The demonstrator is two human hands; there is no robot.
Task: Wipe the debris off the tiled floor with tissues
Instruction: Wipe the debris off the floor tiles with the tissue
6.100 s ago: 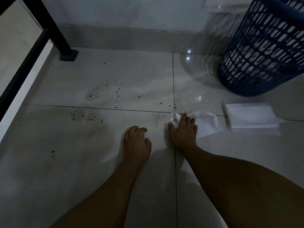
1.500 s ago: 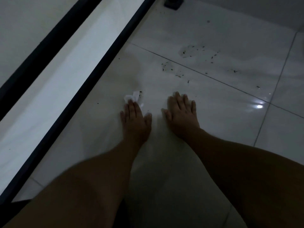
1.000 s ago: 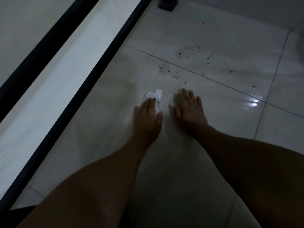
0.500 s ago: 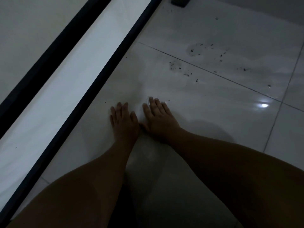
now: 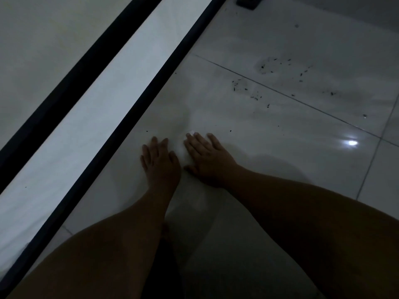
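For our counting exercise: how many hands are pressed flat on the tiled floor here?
2. The left hand lies flat near the black frame; the right hand lies beside it, with a bit of white tissue at its fingers. None seem hidden.

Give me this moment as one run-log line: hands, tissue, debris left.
left hand: flat on floor, empty | right hand: flat, pressing tissue | debris: unwiped, beyond fingertips | black frame: left of hands
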